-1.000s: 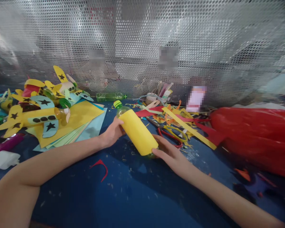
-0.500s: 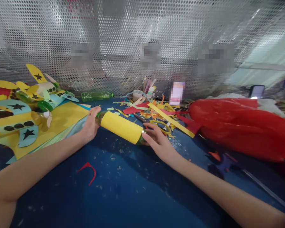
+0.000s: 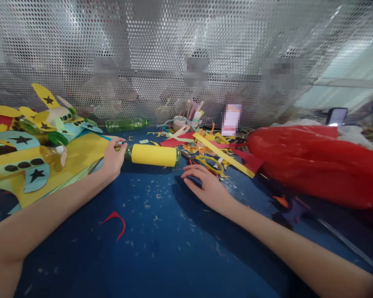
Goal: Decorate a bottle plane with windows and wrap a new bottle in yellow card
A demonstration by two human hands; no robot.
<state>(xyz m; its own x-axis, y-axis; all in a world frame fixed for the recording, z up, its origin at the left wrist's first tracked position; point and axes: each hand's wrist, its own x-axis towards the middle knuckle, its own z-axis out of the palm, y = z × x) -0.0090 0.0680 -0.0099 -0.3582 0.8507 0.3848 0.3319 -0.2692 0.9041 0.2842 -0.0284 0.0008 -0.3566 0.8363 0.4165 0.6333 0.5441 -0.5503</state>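
A green plastic bottle wrapped in yellow paper lies on its side on the blue table. My left hand is closed at its left, neck end, and the fingers hide the cap. Away from the bottle's base, my right hand hovers over the table with its fingers apart, holding nothing. Just beyond the right hand are yellow-handled scissors among paper scraps. A curved red paper scrap lies nearer to me.
On the left, paper-covered bottle planes rest on stacked coloured sheets. At the back are another green bottle and a cup of sticks before a perforated metal screen. A red plastic bag fills the right.
My right hand has let go of the bottle's base and opened. The bottle has gone from slanted to nearly level across the table, with my left hand still at its neck.
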